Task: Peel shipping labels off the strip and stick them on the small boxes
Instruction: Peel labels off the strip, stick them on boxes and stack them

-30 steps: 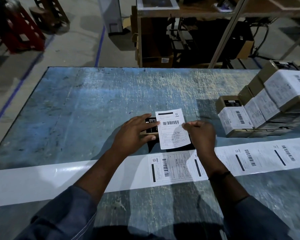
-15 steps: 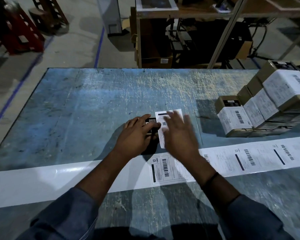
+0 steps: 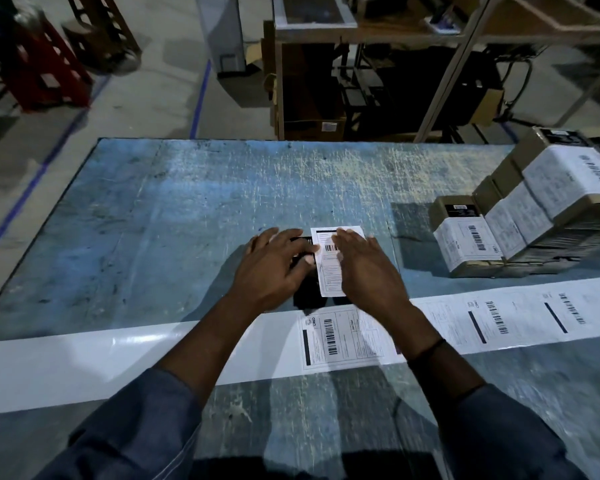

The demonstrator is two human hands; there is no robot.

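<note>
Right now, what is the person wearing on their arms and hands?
Nothing covers the left hand or the right hand: no gloves. The left sleeve and right sleeve are dark blue-grey fabric, ending partway up the forearms. A thin dark band circles the right wrist.

Scratched blue metal table (image 3: 187, 209) up front; beyond it a red plastic stand (image 3: 45, 74), wooden shelving rack (image 3: 361, 32) and blue floor tape (image 3: 200, 95).
</note>
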